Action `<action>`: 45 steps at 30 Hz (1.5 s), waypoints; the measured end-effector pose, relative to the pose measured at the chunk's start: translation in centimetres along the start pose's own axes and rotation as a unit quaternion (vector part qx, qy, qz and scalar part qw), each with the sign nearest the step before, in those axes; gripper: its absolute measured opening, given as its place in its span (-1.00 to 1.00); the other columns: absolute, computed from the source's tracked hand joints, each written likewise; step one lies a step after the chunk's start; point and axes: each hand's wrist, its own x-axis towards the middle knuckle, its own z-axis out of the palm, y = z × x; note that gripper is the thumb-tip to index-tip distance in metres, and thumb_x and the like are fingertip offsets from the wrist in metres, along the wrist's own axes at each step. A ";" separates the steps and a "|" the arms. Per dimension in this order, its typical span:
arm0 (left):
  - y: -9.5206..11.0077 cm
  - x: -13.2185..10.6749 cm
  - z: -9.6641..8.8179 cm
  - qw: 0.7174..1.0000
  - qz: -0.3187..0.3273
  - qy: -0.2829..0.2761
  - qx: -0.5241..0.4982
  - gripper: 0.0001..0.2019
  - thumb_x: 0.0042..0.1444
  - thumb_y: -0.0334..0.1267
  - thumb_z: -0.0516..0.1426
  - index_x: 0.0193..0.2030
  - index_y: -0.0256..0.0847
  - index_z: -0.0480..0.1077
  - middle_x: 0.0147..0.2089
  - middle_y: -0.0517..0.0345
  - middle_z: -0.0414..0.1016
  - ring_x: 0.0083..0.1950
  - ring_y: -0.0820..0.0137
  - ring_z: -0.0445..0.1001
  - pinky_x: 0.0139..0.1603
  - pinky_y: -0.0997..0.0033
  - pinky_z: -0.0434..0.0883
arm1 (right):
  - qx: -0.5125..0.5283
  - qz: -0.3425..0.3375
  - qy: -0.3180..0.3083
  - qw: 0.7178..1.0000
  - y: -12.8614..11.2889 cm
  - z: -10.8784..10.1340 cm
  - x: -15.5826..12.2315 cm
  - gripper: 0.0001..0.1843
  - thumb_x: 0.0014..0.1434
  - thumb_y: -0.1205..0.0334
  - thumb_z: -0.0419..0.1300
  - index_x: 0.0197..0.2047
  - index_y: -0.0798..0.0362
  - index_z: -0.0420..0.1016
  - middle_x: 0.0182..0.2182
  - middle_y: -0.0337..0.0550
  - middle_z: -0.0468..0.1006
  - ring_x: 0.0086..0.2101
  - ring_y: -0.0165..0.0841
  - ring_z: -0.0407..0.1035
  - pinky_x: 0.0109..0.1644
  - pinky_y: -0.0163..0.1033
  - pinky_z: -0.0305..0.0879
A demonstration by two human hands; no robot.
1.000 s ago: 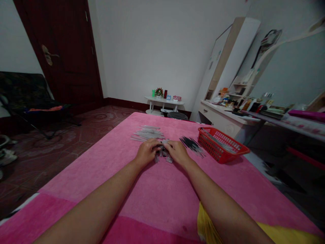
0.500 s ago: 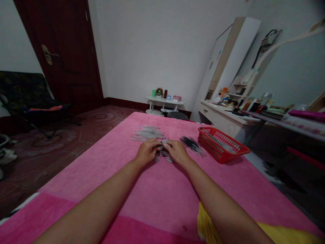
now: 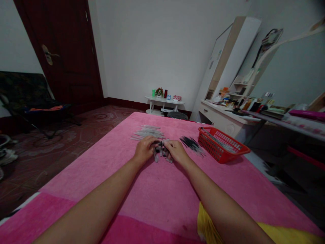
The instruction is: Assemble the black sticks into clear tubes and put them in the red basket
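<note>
Both my hands meet at the middle of a table covered with a pink cloth point(image 3: 152, 189). My left hand point(image 3: 143, 150) and my right hand point(image 3: 177, 151) have curled fingers, closed around small grey and black pen-like parts point(image 3: 160, 151) between them. A few loose grey pieces lie just under the hands. A row of pale grey tubes point(image 3: 146, 132) lies beyond my left hand. A heap of thin black sticks point(image 3: 191, 143) lies to the right of my right hand.
A red plastic basket point(image 3: 221, 143) holding long grey pieces stands at the table's right side. Beyond are a small white table point(image 3: 164, 100), a dresser with bottles point(image 3: 228, 112), a dark door point(image 3: 63, 51) and a black chair point(image 3: 30, 98).
My hands have shifted slightly and lifted the small parts a little off the cloth; the fingers are working them together. Nothing else has moved.
</note>
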 end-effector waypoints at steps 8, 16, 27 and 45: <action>-0.2 -0.1 0.1 1.000 0.001 -0.015 0.003 -0.82 0.08 -0.45 0.14 -0.20 -0.18 0.50 -0.28 0.09 0.49 -0.22 0.38 0.44 -0.20 0.41 0.37 | -0.084 -0.094 0.083 0.989 -0.7 0.1 -0.2 -0.88 0.09 0.26 0.15 -0.31 0.05 0.49 -0.41 -0.20 0.57 -0.39 -0.38 0.39 -0.32 -0.34 0.19; 0.3 -0.3 0.2 0.997 0.026 -0.063 0.029 -0.77 0.10 -0.48 0.10 -0.16 -0.16 0.49 -0.23 0.08 0.48 -0.16 0.37 0.44 -0.14 0.39 0.37 | -0.149 -0.078 0.035 0.985 -1.0 -0.4 -0.4 -0.69 0.20 0.19 0.01 -0.50 0.08 0.43 -0.56 -0.22 0.46 -0.47 -0.39 0.31 -0.39 -0.36 0.09; 0.2 0.0 -0.6 1.000 0.004 -0.005 0.024 -0.84 0.10 -0.43 0.13 -0.21 -0.17 0.50 -0.27 0.08 0.49 -0.19 0.35 0.44 -0.17 0.39 0.37 | -0.120 -0.060 0.055 0.989 -0.9 -1.4 0.2 -0.82 0.06 0.16 0.21 -0.31 0.09 0.51 -0.43 -0.19 0.55 -0.43 -0.40 0.36 -0.38 -0.37 0.12; 0.4 0.1 -0.9 0.998 0.001 0.019 0.052 -0.88 0.11 -0.39 0.14 -0.22 -0.18 0.46 -0.24 0.08 0.49 -0.16 0.34 0.44 -0.14 0.38 0.36 | -0.199 -0.038 0.043 0.978 -2.2 -2.4 -0.1 -0.84 0.09 0.17 0.21 -0.36 0.06 0.56 -0.45 -0.16 0.57 -0.44 -0.38 0.36 -0.39 -0.35 0.09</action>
